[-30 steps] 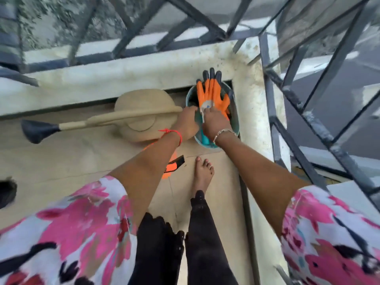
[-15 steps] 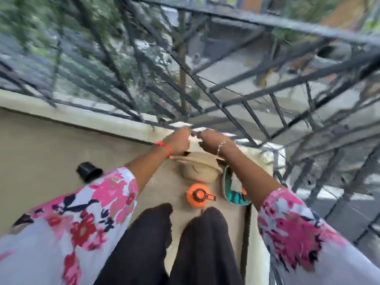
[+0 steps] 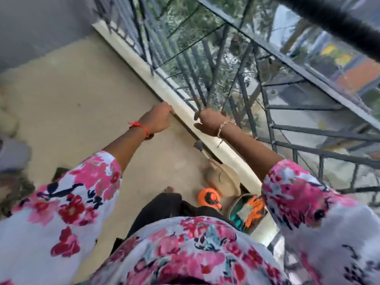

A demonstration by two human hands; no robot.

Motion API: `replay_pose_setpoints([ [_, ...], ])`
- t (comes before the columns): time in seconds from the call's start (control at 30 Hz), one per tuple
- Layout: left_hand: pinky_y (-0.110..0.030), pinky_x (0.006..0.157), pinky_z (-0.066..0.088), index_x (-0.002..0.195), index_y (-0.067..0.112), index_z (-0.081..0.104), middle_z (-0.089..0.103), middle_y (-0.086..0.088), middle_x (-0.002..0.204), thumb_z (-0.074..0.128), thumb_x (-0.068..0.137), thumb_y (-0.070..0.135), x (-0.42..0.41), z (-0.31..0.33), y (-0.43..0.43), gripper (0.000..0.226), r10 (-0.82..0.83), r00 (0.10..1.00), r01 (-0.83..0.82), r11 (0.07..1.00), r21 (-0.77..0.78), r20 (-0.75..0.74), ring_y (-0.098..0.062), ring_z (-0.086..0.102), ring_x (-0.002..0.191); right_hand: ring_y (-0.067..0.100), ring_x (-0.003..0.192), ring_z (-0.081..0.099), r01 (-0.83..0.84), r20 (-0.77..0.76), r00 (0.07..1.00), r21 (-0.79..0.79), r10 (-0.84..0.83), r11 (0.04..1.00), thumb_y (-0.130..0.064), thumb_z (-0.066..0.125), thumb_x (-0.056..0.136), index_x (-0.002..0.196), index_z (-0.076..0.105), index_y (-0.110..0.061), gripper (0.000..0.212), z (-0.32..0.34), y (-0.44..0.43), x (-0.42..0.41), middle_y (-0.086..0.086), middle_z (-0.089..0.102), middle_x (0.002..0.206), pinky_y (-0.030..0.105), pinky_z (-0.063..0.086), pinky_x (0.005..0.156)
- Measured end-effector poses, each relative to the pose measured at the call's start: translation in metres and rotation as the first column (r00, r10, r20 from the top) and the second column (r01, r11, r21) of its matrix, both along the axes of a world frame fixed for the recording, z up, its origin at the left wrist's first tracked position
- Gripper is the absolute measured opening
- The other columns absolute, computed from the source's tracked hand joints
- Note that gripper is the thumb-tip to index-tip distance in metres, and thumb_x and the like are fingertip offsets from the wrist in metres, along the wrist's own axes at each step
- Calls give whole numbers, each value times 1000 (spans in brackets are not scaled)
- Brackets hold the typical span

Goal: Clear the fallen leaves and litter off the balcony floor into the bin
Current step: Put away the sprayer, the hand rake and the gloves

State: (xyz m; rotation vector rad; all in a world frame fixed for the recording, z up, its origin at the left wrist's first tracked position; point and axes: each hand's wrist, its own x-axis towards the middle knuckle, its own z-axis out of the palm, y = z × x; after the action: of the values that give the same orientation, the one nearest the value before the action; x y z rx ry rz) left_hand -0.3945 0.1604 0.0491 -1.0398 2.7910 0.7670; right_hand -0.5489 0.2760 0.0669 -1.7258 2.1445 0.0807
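I stand on the beige balcony floor point(image 3: 82, 95), with both hands raised in front of the white ledge point(image 3: 183, 103) under the railing. My left hand point(image 3: 158, 120), with a red thread at the wrist, is curled into a fist, and I see nothing in it. My right hand point(image 3: 208, 124), wearing a bracelet, is also curled shut a short way to its right; nothing clearly shows in it. Low by my feet a teal bucket point(image 3: 236, 217) holds orange gloves point(image 3: 254, 208). The view is blurred by motion, and no leaves are sharply visible.
A tan watering can point(image 3: 223, 179) with a dark spout head point(image 3: 198, 145) lies along the ledge. An orange round object point(image 3: 208, 199) sits beside the bucket. Dark metal railing point(image 3: 267, 112) bounds the right. Blurred dark and grey shapes point(image 3: 14, 182) crowd the left edge.
My hands left the gloves in the bucket and rose to ledge height, moving apart. The view swung left along the balcony, so the bucket and watering can now sit low by my feet.
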Motion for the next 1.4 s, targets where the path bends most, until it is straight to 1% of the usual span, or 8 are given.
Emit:
replay_pose_setpoints([
  [0.27,-31,101,33,119,0,59,48,-22,127,50,86,-4,81,-19,5,35,339,939,-342,936,76,57,-35,45,121,32,116,51,-195,104,977,71,187,978,-22,50,93,122,54,-2,35,-28,-41,46,18,57,119,34,41,93],
  [0.37,-33,103,33,122,2,56,46,-20,130,47,85,-5,112,-35,2,39,375,922,-384,918,100,100,-34,42,123,34,114,52,-240,135,966,139,221,961,-27,51,92,119,56,-7,34,-52,-55,72,18,56,119,38,44,95],
  [0.47,-36,104,33,119,3,56,47,-18,126,46,84,-6,143,-51,-8,37,386,914,-401,905,143,125,-34,42,122,33,115,49,-275,175,954,194,243,942,-26,51,92,118,56,-6,33,-75,-74,99,18,55,121,35,40,93],
  [0.7,-41,102,37,118,4,57,48,-16,126,45,86,-3,198,-81,-59,35,411,890,-447,869,213,196,-31,43,121,33,118,47,-213,258,958,330,129,920,-25,52,92,120,55,-6,34,-116,-133,154,19,51,126,32,39,92],
  [0.9,-39,102,38,119,3,57,47,-15,129,43,87,-4,202,-125,-104,35,371,892,-438,850,292,259,-31,42,123,31,120,46,-101,282,960,345,0,933,-19,50,93,117,56,-2,30,-160,-182,165,18,52,126,33,37,96],
  [1.07,-38,100,37,120,4,54,45,-14,130,43,84,-6,178,-207,-151,39,320,898,-422,820,387,301,-29,39,123,35,119,46,-38,253,965,416,-76,908,-16,49,92,126,45,1,38,-229,-230,146,21,45,128,39,39,96],
  [1.27,-37,98,37,128,4,46,42,-14,133,47,82,-7,141,-346,-233,48,421,850,-523,739,425,316,-32,39,122,41,114,49,-27,228,966,549,-119,835,-19,47,95,139,23,-1,54,-352,-315,114,27,44,128,40,40,89],
  [1.4,-40,100,38,134,4,39,41,-17,133,52,83,-3,120,-454,-286,53,449,821,-568,700,433,352,-35,41,123,40,120,46,-39,209,972,603,-110,797,-15,49,95,147,3,-4,70,-436,-367,98,26,36,137,41,38,94],
])
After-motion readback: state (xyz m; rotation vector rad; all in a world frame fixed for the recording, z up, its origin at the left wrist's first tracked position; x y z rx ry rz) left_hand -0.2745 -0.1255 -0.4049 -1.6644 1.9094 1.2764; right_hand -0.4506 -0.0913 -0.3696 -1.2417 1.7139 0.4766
